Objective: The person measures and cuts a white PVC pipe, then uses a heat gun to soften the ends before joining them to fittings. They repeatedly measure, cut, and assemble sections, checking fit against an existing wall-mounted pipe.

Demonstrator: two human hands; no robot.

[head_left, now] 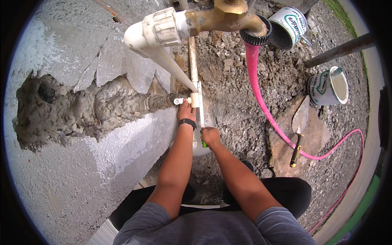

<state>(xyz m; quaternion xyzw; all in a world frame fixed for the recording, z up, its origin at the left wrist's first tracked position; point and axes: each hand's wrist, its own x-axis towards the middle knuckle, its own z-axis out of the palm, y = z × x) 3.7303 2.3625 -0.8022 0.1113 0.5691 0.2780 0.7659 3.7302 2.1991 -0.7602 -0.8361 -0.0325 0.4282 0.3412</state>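
My left hand [186,110], with a dark watch on its wrist, is closed round the PVC pipe fitting [196,100] low by the wall. A short white elbow [178,101] sticks out toward the wall just beyond its fingers. My right hand [210,136] grips the green handle of a hand saw [201,110]. Its long, narrow, pale blade runs away from me along the right side of the fitting; whether it touches is hard to tell. A white PVC pipe [171,67] slants down to the fitting, and another pipe [193,57] continues beyond it.
Overhead in front hangs a brass tap [208,20] with a pink hose [255,77] running right. At left, the concrete wall [118,163] has a broken-out channel. A trowel [300,130] lies on a stone slab [281,159]. Two paint cans [288,26] and a metal post [343,51] are farther right.
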